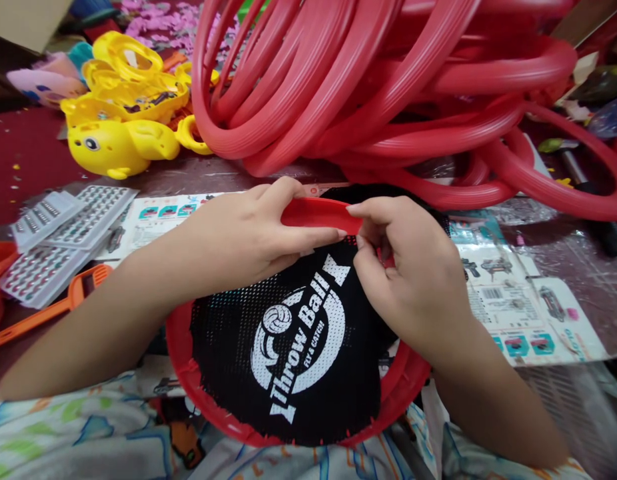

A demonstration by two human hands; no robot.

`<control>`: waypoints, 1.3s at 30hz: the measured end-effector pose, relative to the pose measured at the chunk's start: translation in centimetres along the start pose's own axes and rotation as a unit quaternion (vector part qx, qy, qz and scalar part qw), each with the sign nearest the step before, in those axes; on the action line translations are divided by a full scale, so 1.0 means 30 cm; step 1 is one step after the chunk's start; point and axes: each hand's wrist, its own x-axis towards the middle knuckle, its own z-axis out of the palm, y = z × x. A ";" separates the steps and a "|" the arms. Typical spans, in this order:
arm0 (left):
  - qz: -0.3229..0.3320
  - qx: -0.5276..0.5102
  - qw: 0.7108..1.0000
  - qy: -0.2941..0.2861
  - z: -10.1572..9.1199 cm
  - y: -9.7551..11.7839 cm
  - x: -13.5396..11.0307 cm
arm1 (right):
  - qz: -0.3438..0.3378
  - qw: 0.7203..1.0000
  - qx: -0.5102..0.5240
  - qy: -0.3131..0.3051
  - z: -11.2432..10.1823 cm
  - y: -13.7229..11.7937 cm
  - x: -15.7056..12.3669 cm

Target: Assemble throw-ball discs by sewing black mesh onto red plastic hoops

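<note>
A red plastic ring (181, 347) rests against my lap and the table edge. Across it lies a black mesh net (228, 353) printed with white "Throw Ball" lettering. My left hand (253, 233) is closed on the far side of the ring, thumb and fingers either side of its rim. At the far right part of the rim, my right hand (408, 267) is closed in a pinch on the ring and the net's edge. The fingertips partly hide that spot. Along the right side, the net's edge lies apart from the ring.
Many red plastic rings (308, 80) are heaped at the back. Yellow toy shells (108, 143) sit back left. Trays of small parts (48, 260) and an orange plastic piece (63, 307) lie left. Printed cardboard (533, 300) covers the table beneath the work.
</note>
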 end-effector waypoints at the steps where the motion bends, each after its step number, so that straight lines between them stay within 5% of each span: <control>1: -0.002 -0.001 1.000 -0.002 0.000 0.001 0.001 | -0.003 1.000 -0.003 -0.008 -0.003 0.001 0.001; 13: 0.002 0.031 0.999 -0.003 0.008 0.015 0.004 | 0.000 0.999 -0.016 -0.031 -0.006 -0.011 0.002; 18: -0.024 -0.018 1.000 0.002 -0.017 -0.023 -0.002 | 0.010 0.999 -0.022 0.024 -0.053 -0.015 -0.008; 25: -0.112 -0.143 0.982 0.059 -0.097 -0.092 -0.035 | -0.019 0.982 0.009 -0.187 -0.099 -0.096 -0.075; 31: -0.173 -0.116 0.972 0.105 -0.147 -0.032 -0.055 | 0.005 0.979 -0.029 -0.201 -0.030 -0.096 -0.058; 35: -0.157 -0.109 0.981 0.038 -0.173 -0.063 -0.087 | 0.063 0.973 0.073 -0.209 -0.033 -0.082 -0.045; 39: -0.121 -0.150 0.977 -0.087 -0.170 -0.115 -0.081 | 0.031 0.974 0.126 -0.188 -0.024 -0.087 -0.062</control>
